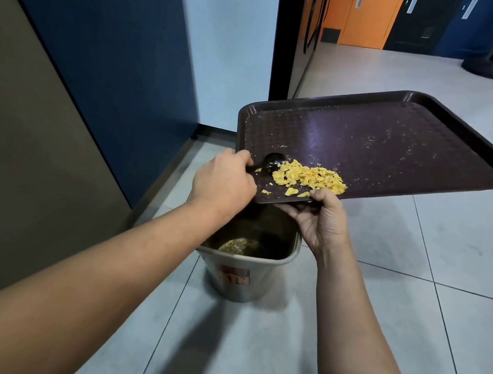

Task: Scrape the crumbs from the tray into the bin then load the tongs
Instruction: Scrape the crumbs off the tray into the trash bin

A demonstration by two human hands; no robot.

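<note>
Tray (400, 137) tilted over bin (247, 267), right hand (325, 221) gripping edge, left hand (224, 181) holding black utensil (270, 161) beside crumbs (308, 177)

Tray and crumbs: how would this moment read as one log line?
step: scraping | left hand: grips black spoon | right hand: holds tray over bin | crumbs: piled at near edge

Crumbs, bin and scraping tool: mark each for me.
crumbs (310, 177), head view, middle of the yellow pile.
bin (240, 276), head view, front outer wall.
black scraping tool (273, 161), head view, rounded end on tray.
</note>
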